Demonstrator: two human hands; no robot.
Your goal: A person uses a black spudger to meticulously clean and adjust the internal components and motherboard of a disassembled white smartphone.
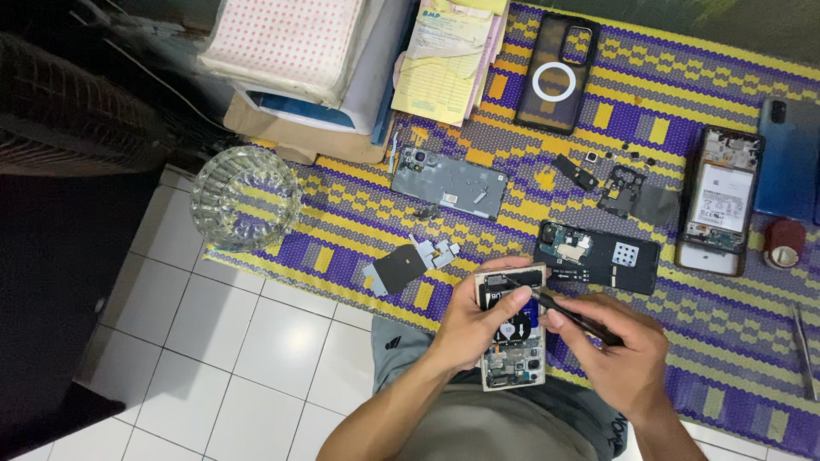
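Woven mat (709, 85) on tiled floor (256, 341); glass bowl (245, 197) on mat

Opened beige phone (511, 341), internals exposed; black screwdriver (564, 309) on it.

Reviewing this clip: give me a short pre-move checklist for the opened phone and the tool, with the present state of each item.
1. Opened phone gripped: ok, the left hand wraps its left edge and holds it over the lap.
2. Tool held: ok, the right hand pinches a thin dark tool.
3. Tool tip on the phone's upper part: ok, it points there; actual contact cannot tell.
4. Which part the tip touches: cannot tell, too small.
5. Loose parts out of the way: ok, the black plate and the foil piece lie apart on the patterned mat.
6. Glass bowl away from the hands: ok.
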